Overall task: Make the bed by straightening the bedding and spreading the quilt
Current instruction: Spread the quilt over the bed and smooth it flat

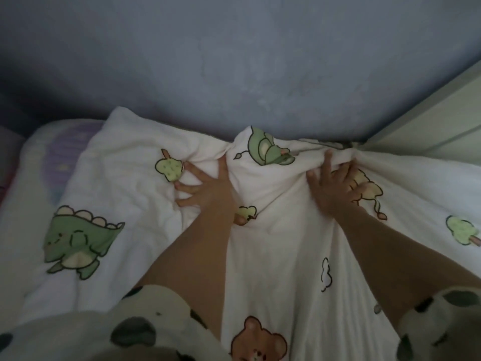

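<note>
**Here, two bare hands work the far edge of a cartoon-print quilt**

A white quilt [273, 243] covers the bed from the near edge up to a blue-grey wall [234, 61]. Its far edge is bunched into a raised ridge against that wall.

The left hand [205, 183] lies on the quilt left of centre. Its fingers are spread wide and press down into the fabric, the thumb points toward the wall, and creases fan out around the fingertips.

The right hand [335, 183] is a little to the right. Its fingers reach up and hook into the gathered ridge, gripping the cloth, and folds pull tight from that spot.

The quilt carries drawn pictures rather than lettering:
- a green dinosaur [78, 241] at the left
- a second green dinosaur [268, 149] on the ridge between the hands
- a brown bear [257, 342] at the bottom
- a small green tree [169, 168] beside the left fingertips
- another tree [462, 230] at the right
- a cloud outline [325, 274] between the forearms

A pillow [59, 157] with purple stripes shows from under the quilt at the far left. A pale panel [429, 121] runs along the right side. Both arms come out of cream sleeves [145, 321] with dark spots.
</note>
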`<action>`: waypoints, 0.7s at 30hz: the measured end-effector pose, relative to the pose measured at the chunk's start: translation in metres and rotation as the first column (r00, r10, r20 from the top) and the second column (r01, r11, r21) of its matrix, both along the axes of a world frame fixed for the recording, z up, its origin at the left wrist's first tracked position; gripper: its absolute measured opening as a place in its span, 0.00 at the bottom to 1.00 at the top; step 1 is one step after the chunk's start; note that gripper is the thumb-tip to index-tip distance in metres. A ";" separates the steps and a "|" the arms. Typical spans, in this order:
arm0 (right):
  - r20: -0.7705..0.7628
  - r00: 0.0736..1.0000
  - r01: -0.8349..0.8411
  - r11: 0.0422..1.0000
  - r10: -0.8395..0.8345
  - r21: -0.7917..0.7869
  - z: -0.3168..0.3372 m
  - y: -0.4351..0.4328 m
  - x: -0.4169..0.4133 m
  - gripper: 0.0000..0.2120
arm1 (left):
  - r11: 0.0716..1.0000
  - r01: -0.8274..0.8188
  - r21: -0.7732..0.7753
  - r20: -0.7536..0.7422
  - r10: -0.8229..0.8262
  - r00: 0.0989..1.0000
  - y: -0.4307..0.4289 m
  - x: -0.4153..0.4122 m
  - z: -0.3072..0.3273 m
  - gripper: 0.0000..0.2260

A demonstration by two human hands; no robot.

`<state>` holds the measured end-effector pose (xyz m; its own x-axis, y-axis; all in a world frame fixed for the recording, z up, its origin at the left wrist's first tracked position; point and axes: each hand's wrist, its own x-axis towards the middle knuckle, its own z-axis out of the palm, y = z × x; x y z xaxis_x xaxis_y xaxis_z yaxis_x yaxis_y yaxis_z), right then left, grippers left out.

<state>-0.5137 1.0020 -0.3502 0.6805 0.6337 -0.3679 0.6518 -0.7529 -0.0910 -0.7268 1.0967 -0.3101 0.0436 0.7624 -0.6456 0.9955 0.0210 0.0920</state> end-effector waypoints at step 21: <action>0.025 0.994 -0.110 0.984 0.107 0.143 -0.011 -0.012 0.012 0.41 | 0.700 0.124 0.704 0.021 -0.195 0.981 0.104 -0.038 0.023 0.12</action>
<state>-0.5019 0.9898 -0.3611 0.6101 0.7496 -0.2567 0.7314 -0.6574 -0.1813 -0.7650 1.2009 -0.2867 0.2352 0.9687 0.0788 0.9648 -0.2425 0.1014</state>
